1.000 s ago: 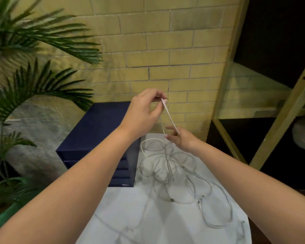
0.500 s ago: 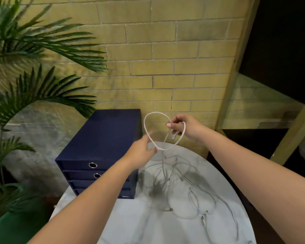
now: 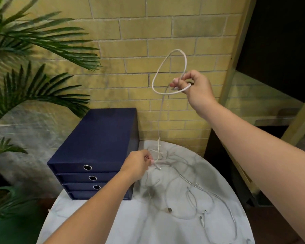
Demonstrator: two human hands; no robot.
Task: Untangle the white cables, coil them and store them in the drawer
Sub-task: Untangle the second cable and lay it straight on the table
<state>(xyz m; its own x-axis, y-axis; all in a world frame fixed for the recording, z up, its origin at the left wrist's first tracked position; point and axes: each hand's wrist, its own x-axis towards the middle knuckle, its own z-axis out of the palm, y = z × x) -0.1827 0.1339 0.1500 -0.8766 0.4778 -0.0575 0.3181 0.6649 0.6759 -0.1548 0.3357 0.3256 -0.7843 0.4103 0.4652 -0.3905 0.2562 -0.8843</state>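
My right hand [image 3: 196, 86] is raised high in front of the brick wall and pinches a white cable [image 3: 159, 74] that forms one loop above it. From the loop the cable hangs straight down to my left hand [image 3: 139, 164], which pinches its lower part just above the table. Several other white cables [image 3: 188, 191] lie tangled on the round marble table [image 3: 113, 226]. A dark blue drawer unit [image 3: 99, 143] with several shut drawers stands at the table's back left, close to my left hand.
A palm plant [image 3: 33, 71] in a green pot [image 3: 0, 228] stands to the left of the table. A wooden shelf frame [image 3: 236, 67] rises on the right. A yellow brick wall [image 3: 130, 41] is right behind the table.
My right hand has risen and moved right, drawing the looped cable up from the pile. My left hand has dropped to the table and now pinches the cable's lower part.
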